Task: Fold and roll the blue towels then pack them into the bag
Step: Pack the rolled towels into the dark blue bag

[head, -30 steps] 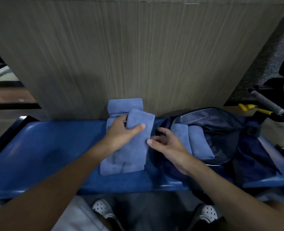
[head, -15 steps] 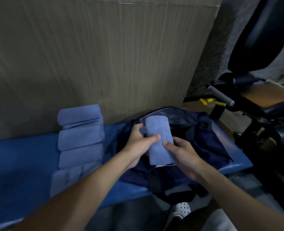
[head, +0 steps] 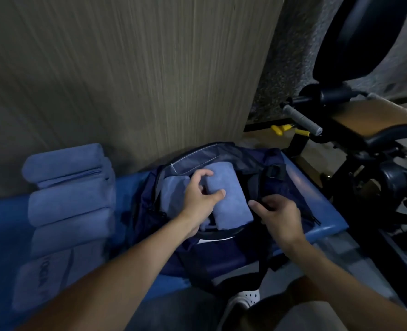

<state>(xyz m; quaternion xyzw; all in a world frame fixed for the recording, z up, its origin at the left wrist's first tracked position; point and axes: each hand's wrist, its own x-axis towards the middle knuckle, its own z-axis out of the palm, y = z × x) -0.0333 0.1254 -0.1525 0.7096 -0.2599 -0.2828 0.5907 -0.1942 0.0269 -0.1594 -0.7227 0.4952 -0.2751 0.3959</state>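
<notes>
right hand [head: 278,216]: it is close to us, at the right edge of the bag. Its fingers are curled, but it is too dark for us to tell if they hold the cloth.
left hand [head: 201,199]: we wrap it round the rolled towel, thumb on top and fingers down the left side.
rolled towel [head: 231,201]: it lies inside the open bag, under our left hand and a bit to its right.
how it handles: we think it is soft, light and squashy. It could come unrolled, so we hold it across the middle.
second towel [head: 173,189]: it is in the bag too, touching the first one's left side.
bag [head: 276,187]: it is floppy and sits on the blue bench [head: 317,206].
towel stack [head: 68,187]: it waits on the bench, left of the bag.
</notes>
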